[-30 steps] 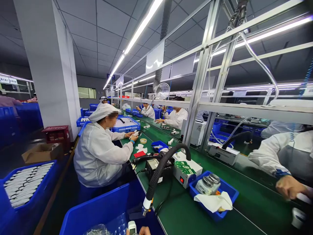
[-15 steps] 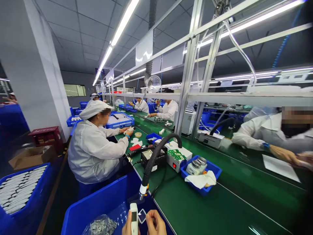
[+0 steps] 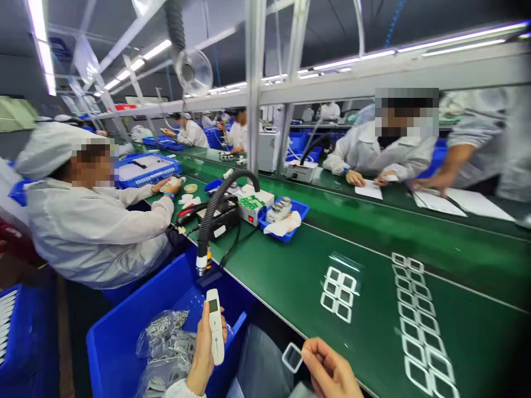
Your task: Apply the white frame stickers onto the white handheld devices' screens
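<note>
My left hand (image 3: 202,345) is wrapped round a slim white handheld device (image 3: 215,331) with a small dark screen near its top, held upright over the blue bin. Between the thumb and fingertips of my right hand (image 3: 327,367) is a small square clear window with a white frame (image 3: 292,357), pinched by its right corner at the bench's front edge. The device and the window are apart. On the green bench, two rows of white-framed windows (image 3: 338,293) lie beyond my right hand, and a longer double column of the same frames (image 3: 423,326) lies farther right.
The blue bin (image 3: 120,326) at lower left holds clear bags of small parts (image 3: 166,345). A black flexible hose (image 3: 207,226) arches over the bin's far edge. A blue tray (image 3: 284,235) with metal-lidded jars stands on the bench (image 3: 269,276). Co-workers in white sit left and across.
The view has swung right and down, bringing the rows of frames into sight. My hands have moved apart; the white-framed window is now away from the device, in my right hand.
</note>
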### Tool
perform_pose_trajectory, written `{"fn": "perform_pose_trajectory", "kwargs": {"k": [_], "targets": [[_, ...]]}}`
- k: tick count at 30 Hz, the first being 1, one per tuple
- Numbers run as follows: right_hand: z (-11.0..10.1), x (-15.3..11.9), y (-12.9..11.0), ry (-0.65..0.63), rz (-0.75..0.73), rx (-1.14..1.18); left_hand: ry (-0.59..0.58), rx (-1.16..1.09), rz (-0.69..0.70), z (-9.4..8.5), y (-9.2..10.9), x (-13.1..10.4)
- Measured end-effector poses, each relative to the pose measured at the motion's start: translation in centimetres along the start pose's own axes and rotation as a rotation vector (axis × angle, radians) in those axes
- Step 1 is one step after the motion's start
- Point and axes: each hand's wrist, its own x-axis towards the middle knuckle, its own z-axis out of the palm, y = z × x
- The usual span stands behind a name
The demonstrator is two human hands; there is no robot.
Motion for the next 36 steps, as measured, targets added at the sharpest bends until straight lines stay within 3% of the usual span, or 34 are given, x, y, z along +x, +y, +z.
{"fn": "perform_pose_trajectory", "kwargs": {"k": [7, 12, 20, 36], "targets": [[-5.1, -2.1, -0.5, 0.094, 0.126, 0.031, -0.285, 0.095, -0.243, 4.6, -5.9, -8.5], [-6.3, -3.0, -0.6, 0.112, 0.174, 0.085, -0.489, 0.158, -0.343, 7.1, -7.0, -11.5], [-6.9, -3.8, -0.6, 0.059, 0.242, 0.176, -0.511, 0.176, -0.334, 8.9, -4.5, -13.4], [-6.1, -3.8, -0.4, 0.011, 0.256, 0.271, -0.47, 0.172, -0.442, 8.3, -4.4, -13.7]]}}
